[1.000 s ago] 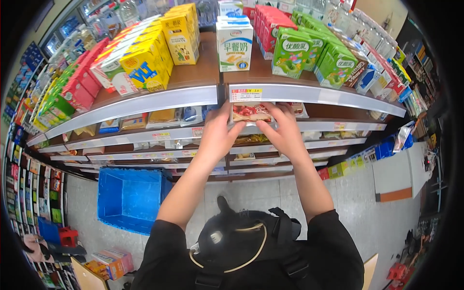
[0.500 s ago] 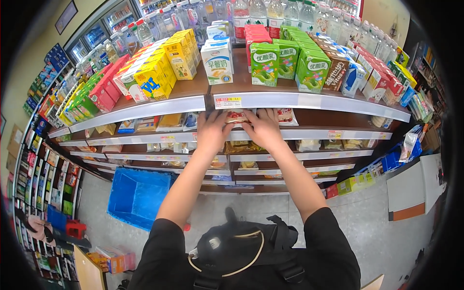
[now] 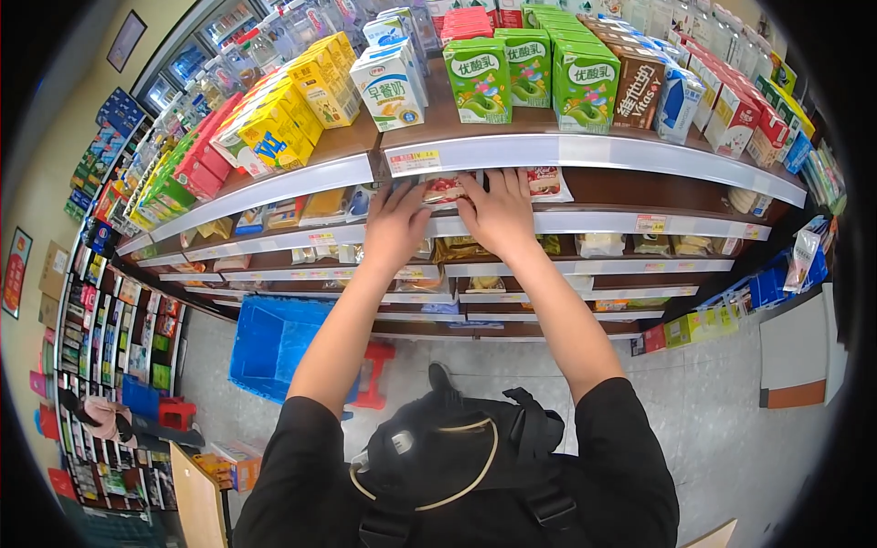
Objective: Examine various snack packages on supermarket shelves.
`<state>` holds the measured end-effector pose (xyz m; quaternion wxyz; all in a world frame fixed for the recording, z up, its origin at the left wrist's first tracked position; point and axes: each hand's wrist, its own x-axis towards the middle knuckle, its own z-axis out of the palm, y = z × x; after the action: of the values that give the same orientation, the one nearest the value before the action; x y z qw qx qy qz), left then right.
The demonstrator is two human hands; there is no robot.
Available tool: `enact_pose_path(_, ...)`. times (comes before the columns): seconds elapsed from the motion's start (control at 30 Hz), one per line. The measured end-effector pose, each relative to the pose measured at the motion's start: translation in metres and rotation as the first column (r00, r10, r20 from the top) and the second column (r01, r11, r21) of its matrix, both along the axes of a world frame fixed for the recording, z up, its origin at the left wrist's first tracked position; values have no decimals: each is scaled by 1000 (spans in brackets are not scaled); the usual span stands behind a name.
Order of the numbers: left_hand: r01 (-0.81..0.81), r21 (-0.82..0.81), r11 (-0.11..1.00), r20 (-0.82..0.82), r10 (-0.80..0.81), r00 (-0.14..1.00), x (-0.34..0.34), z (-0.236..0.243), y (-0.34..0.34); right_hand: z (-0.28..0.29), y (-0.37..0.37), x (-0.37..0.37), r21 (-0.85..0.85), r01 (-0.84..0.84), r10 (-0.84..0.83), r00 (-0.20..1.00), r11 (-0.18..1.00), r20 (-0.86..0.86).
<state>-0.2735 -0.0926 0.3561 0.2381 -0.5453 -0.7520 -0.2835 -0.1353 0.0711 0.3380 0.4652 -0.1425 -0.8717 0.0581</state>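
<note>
Resting at brn shelf [image 3: 630,195], L fingers [image 3: 399,194], R fingers [image 3: 498,186] spread by red pkg [image 3: 444,190], grip unclear, blue crate [image 3: 241,347] on flr [image 3: 671,393]

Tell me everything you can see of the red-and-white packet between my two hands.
The red-and-white packet looks like glossy plastic wrapping, its print too small to make out. It appears to rest on the brown shelf, partly hidden beneath the pale front rail of the shelf above. Your left hand is at its left end and your right hand overlaps its right end. Its full shape and whether it is sealed can't be told.
</note>
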Motion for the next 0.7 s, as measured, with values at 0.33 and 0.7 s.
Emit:
enact_pose_path(0.33, -182, 144, 973, 6, 184, 983, -64, -3, -68, 25, -15, -3, -39, -23, 21, 998, 999, -58)
enact_pose_path(0.7, -3, 144, 990, 172, -22, 985, -106, -16, -84, 33, -93, -86, 122, -1, -31, 964, 992, 262)
